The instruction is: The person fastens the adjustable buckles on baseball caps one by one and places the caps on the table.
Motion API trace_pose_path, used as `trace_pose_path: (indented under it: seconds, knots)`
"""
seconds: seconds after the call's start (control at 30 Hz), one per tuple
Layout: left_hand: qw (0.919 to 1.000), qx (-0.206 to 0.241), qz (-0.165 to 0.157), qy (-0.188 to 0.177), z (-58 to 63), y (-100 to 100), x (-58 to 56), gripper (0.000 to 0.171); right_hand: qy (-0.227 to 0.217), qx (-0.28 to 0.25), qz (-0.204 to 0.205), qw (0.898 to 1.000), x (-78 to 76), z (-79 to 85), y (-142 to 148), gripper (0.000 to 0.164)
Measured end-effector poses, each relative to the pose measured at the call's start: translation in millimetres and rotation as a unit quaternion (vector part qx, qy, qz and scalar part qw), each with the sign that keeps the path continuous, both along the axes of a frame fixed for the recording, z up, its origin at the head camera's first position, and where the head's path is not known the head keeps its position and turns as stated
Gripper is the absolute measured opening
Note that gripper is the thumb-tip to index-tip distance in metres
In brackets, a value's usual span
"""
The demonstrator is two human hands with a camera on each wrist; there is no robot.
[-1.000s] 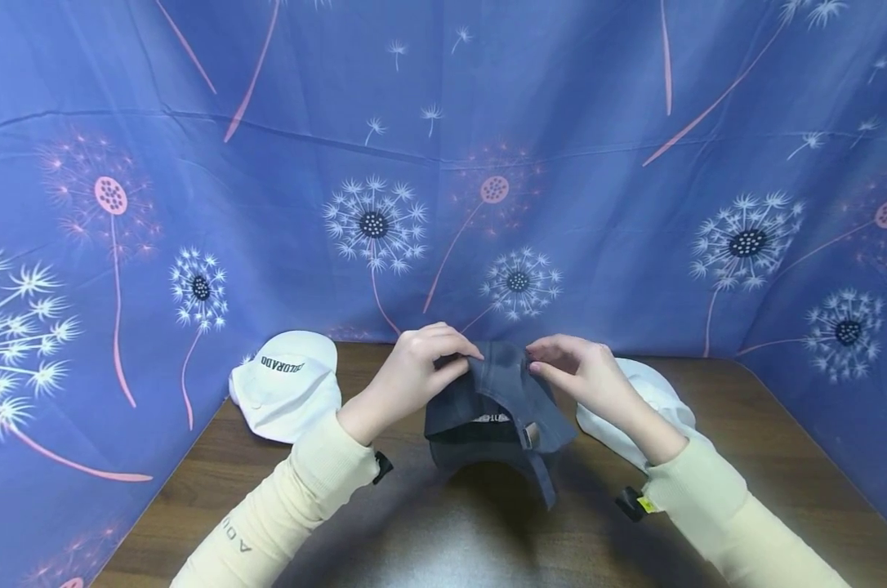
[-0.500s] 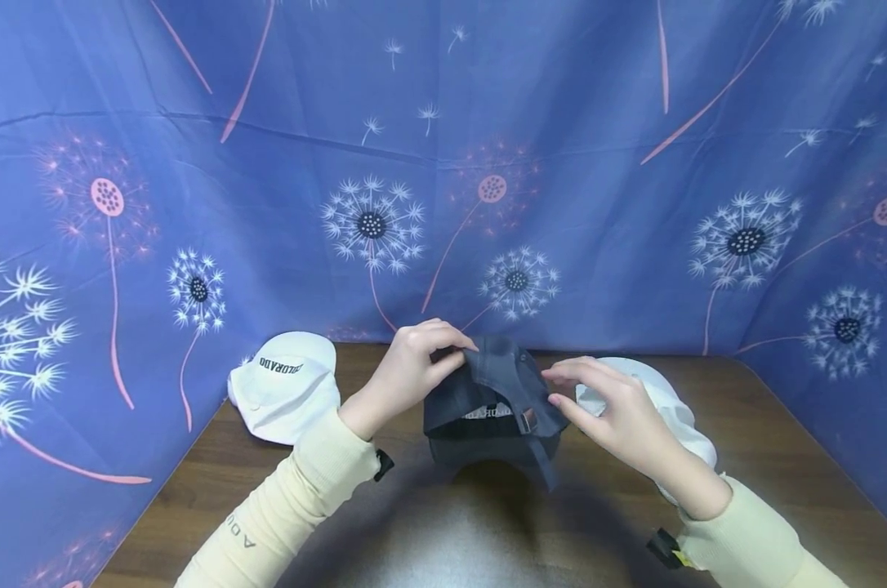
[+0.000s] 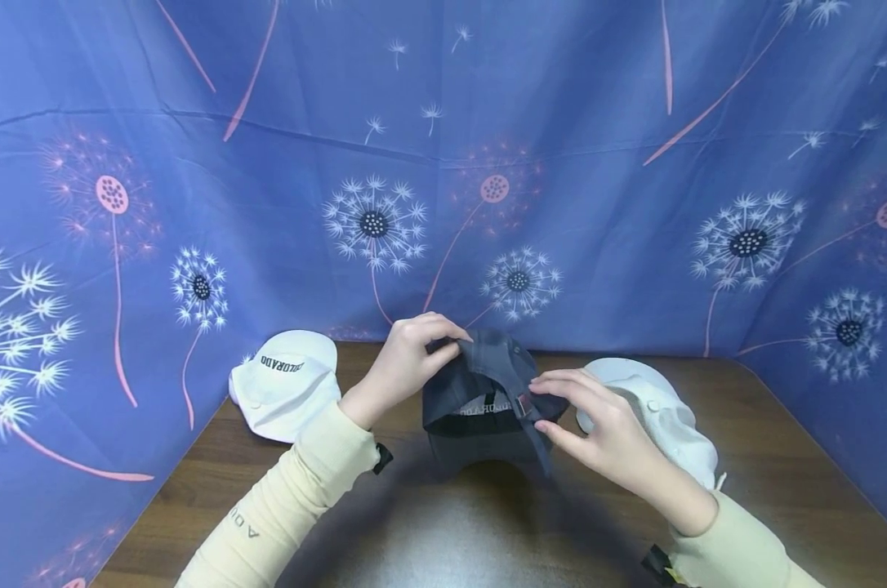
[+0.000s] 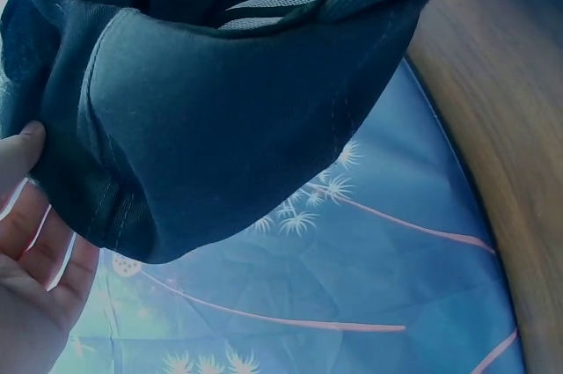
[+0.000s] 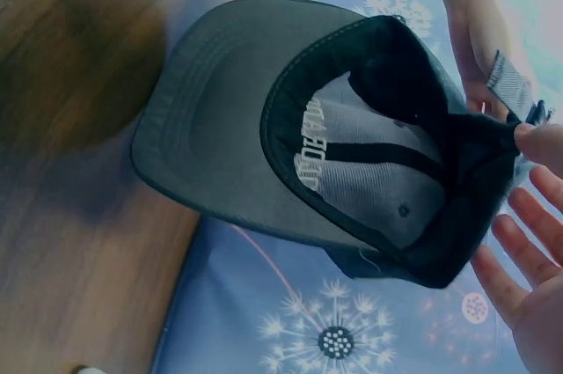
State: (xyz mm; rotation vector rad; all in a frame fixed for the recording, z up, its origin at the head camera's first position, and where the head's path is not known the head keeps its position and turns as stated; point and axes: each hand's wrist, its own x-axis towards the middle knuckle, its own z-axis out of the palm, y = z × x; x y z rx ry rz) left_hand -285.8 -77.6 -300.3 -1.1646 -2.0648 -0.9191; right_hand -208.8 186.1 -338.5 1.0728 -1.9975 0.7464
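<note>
A dark baseball cap point(image 3: 451, 396) is held up over the middle of the table, its opening towards me and brim low. My left hand point(image 3: 412, 353) pinches the crown near its top left, thumb on one side and fingers on the other. At the back strap, my right hand point(image 3: 611, 425) grips the cap's edge beside the metal buckle point(image 3: 524, 405), with the loose strap end hanging below. The right wrist view shows the cap's grey inner lining point(image 5: 378, 154) with reversed lettering, and the right thumb point(image 5: 538, 143) against the edge.
On the wooden table point(image 3: 443, 539), a white cap point(image 3: 289, 396) with COLORADO lettering lies at the left. Another white cap point(image 3: 675, 425) lies at the right, partly behind my right hand. A blue dandelion-print cloth point(image 3: 443, 98) hangs behind and along both sides.
My right hand let go of the crown's upper right, drew away to the right, then came back lower, to the buckle. My left hand kept its hold and shifted slightly up and left.
</note>
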Motion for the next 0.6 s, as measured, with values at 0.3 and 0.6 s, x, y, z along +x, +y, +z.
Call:
trace_pose_path:
  seconds: [0.3, 0.6]
  knots:
    - [0.9993, 0.017, 0.001, -0.033, -3.3, 0, -6.7, 0.011, -0.008, -0.006, -0.026, 1.0, -5.2, -6.4, -11, 0.045]
    - [0.9987, 0.02, 0.002, -0.048, -5.9, 0, -5.9, 0.011, 0.029, -0.055, -0.032, 0.998, -6.7, 2.2, -15, 0.037]
